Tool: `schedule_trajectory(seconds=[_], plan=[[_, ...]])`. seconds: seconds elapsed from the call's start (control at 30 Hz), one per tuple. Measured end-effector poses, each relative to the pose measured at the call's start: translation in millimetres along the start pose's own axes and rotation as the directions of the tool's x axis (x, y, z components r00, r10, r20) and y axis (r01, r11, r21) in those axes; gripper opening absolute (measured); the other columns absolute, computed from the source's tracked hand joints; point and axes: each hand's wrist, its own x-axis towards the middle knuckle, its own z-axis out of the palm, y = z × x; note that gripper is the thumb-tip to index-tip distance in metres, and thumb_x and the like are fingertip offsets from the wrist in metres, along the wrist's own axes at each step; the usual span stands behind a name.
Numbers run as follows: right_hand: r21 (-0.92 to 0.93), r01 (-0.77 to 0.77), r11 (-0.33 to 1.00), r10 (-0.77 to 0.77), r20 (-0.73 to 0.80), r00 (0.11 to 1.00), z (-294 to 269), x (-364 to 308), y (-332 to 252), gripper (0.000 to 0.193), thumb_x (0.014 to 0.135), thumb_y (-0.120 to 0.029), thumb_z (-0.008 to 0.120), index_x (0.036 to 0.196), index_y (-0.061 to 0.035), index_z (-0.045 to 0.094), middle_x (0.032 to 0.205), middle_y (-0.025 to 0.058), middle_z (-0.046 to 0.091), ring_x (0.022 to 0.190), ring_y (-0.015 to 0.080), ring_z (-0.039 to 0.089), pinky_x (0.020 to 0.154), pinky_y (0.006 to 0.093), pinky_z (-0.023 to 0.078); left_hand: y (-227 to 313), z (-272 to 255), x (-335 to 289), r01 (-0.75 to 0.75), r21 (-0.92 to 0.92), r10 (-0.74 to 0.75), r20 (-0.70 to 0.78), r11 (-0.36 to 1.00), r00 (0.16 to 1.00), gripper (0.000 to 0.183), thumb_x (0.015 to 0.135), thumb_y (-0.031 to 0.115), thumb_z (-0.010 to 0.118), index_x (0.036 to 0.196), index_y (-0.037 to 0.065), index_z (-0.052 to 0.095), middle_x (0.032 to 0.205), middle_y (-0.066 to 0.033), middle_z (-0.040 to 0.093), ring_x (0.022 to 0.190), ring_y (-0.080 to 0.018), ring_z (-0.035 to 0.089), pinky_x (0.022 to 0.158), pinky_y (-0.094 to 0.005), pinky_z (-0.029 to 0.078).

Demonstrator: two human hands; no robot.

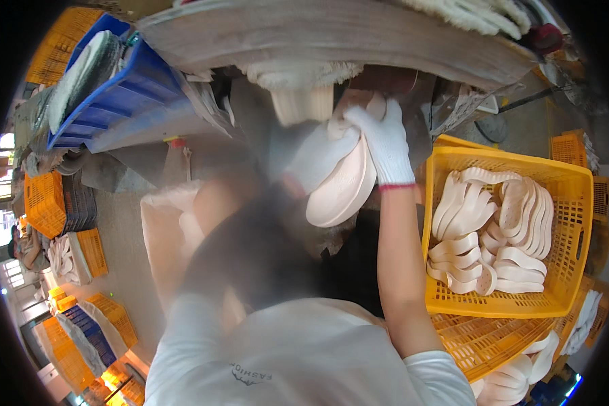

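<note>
Two gloved hands, the left hand (320, 157) and the right hand (388, 139), are both closed on the far part of one pale pink sole (342, 186), with the right along its right edge, though haze over the left does not let me tell how each finger sits. This sole is before the person, nearer the body than the fluffy white piece (303, 73) and to its right; the left hand looks closer to that piece. From the grip, its long axis slants back and leftward, the broad rounded end pointing toward the lap.
</note>
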Motion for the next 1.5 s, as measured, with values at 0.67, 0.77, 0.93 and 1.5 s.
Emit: schedule_trajectory(seconds=[0.67,0.77,0.93,1.5], plan=[[0.108,0.028,0.994,-0.022,-0.057,0.998,-33,-12,-31,0.041,0.095,-0.025,0.058,0.12,0.0046,0.072,0.104,0.0311,0.074,0.1,0.0457,0.074,0.089,0.049,0.059,-94,-29,-70,-0.107,0.188,0.138,-0.162,0.976,0.977,0.041,0.112,0.025,0.054,0.151,0.014,0.05,0.149,-0.014,0.057,0.134,-0.0329,0.056,0.104,-0.0556,0.054],[-0.203,0.166,0.965,-0.217,-0.258,0.941,-3,-8,-18,0.047,0.095,-0.032,0.061,0.124,0.0039,0.07,0.107,0.033,0.074,0.105,0.0477,0.072,0.093,0.0508,0.057,-114,-21,-113,0.128,-0.101,-0.157,-0.369,0.987,0.916,0.039,0.112,0.028,0.054,0.148,0.013,0.052,0.137,-0.0151,0.062,0.118,-0.0345,0.063,0.097,-0.054,0.057],[-0.06,0.096,0.994,-0.087,0.142,0.986,1,-33,6,0.098,0.088,-0.018,0.074,0.17,-0.0138,0.021,0.163,0.0292,0.042,0.145,0.0456,0.05,0.121,0.0475,0.041,-109,-37,-115,0.239,-0.567,-0.28,0.016,0.789,0.96,0.028,0.11,0.033,0.057,0.128,0.014,0.063,0.1,-0.0115,0.067,0.084,-0.0346,0.066,0.071,-0.0467,0.057],[-0.719,0.48,0.502,-0.475,0.235,0.848,70,-40,-25,0.033,0.099,-0.042,0.064,0.109,-0.0127,0.075,0.088,0.0164,0.073,0.08,0.0358,0.072,0.072,0.0488,0.057,-81,-3,32,0.057,-0.946,-0.216,-0.014,0.318,0.976,0.053,0.108,0.061,0.049,0.119,0.013,0.068,0.105,-0.0059,0.071,0.099,-0.0214,0.067,0.089,-0.0365,0.055]])
